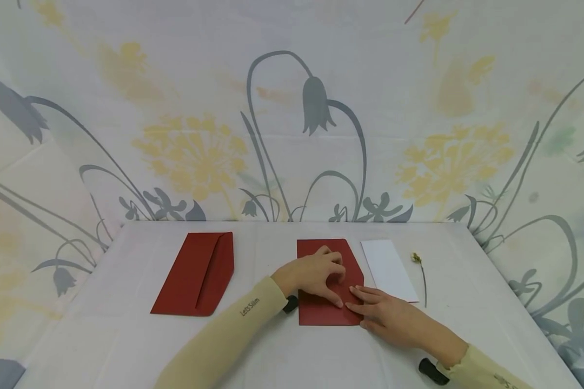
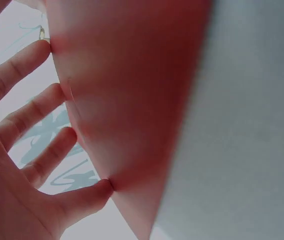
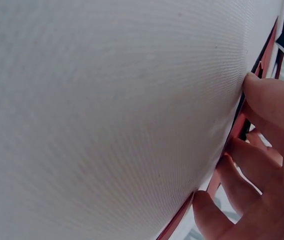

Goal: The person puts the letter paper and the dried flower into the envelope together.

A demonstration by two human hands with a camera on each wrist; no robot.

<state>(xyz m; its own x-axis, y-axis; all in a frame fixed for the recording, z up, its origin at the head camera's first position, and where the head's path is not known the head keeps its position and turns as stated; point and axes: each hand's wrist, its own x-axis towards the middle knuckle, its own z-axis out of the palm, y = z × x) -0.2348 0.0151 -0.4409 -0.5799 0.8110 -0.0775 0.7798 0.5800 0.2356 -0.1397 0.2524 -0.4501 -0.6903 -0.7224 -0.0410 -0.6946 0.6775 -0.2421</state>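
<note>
Left of the white card [image 1: 386,265], the red envelope [image 1: 323,316] lies flat, and the left hand [image 1: 316,273] arches over it, unclenched, spread fingertips touching down! Near the card's closer end, the right hand [image 1: 396,321], also ungrasping, stretches its fingers onto the envelope's card-side edge.

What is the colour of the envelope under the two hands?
The envelope is dark red; the head view shows it best.

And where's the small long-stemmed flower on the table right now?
In the head view, the flower lies on the right part of the table, just right of the white card, beyond the right hand.
</note>
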